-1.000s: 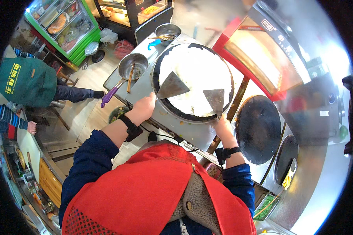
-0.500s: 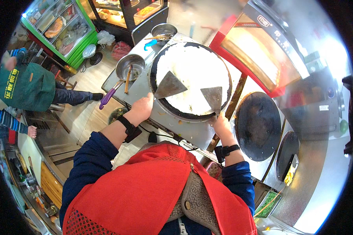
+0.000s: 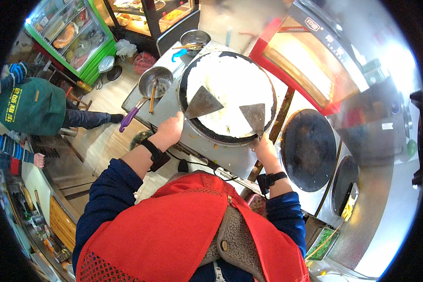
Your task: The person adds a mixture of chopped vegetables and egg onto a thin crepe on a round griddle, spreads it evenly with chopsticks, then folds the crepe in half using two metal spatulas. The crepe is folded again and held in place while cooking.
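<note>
A wide pale crepe [image 3: 225,77] covers most of a round black griddle [image 3: 187,77] in front of me. My left hand [image 3: 172,128] is closed round the handle of a metal scraper with a broad triangular blade [image 3: 204,102], which lies over the crepe's left side. At the near right edge, my right hand [image 3: 266,148] grips a second scraper [image 3: 254,117], its blade over the crepe too. Both handles are mostly hidden in my fists. The crepe's bright surface is overexposed, so little detail shows.
A steel pot with a purple handle [image 3: 129,118] and a steel bowl [image 3: 195,36] stand left of the griddle. To the right are a second griddle [image 3: 309,150] and a red-framed lit case [image 3: 296,61]. At far left is a person in a green apron [image 3: 35,105].
Both hands and scrapers hold nearly the same place over the crepe. The person at the left has shifted slightly.
</note>
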Tool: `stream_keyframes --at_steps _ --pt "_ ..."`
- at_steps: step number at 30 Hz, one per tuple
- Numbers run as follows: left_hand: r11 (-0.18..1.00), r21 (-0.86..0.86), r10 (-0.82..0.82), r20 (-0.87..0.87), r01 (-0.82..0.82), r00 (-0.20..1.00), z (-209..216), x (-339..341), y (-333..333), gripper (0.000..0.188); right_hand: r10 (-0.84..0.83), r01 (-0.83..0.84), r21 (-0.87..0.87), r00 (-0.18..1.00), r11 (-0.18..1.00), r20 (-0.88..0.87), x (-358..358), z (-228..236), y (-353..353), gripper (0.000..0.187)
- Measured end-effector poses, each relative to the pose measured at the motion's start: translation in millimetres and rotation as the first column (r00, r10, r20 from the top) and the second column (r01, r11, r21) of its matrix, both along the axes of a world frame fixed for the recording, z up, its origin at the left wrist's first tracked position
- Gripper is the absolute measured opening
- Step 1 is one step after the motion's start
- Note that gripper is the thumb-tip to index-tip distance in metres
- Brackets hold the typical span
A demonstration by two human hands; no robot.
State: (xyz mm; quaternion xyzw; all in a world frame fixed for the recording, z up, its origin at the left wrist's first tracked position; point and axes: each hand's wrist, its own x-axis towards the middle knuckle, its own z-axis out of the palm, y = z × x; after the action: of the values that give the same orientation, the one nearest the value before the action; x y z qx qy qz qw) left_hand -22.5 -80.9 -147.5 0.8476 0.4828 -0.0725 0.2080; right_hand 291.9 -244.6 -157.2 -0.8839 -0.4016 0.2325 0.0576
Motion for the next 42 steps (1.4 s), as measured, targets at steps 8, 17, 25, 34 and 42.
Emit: stream_keyframes --at_steps 8,17,25,34,42 --pt "0.999 -0.029 0.053 0.615 -0.045 0.787 25 -13 -19 0.019 -0.126 0.267 0.378 0.925 0.886 -0.357 -6 18 -55 0.030" --pt "0.929 -0.233 -0.040 0.708 0.287 0.705 69 17 -65 0.033 -0.247 0.604 0.459 0.741 0.651 -0.625 -23 2 -134 0.022" --pt "0.816 -0.371 -0.098 0.665 0.442 0.740 57 28 -89 0.037 -0.270 0.562 0.427 0.774 0.708 -0.572 -36 -4 -135 0.025" --pt "0.767 -0.404 -0.149 0.643 0.498 0.751 72 31 -105 0.038 -0.235 0.573 0.440 0.754 0.691 -0.614 -42 14 -134 0.021" --pt "0.716 -0.313 -0.261 0.709 0.623 0.655 89 89 -136 0.034 -0.240 0.341 0.709 0.940 0.617 -0.243 -48 36 -136 0.025"
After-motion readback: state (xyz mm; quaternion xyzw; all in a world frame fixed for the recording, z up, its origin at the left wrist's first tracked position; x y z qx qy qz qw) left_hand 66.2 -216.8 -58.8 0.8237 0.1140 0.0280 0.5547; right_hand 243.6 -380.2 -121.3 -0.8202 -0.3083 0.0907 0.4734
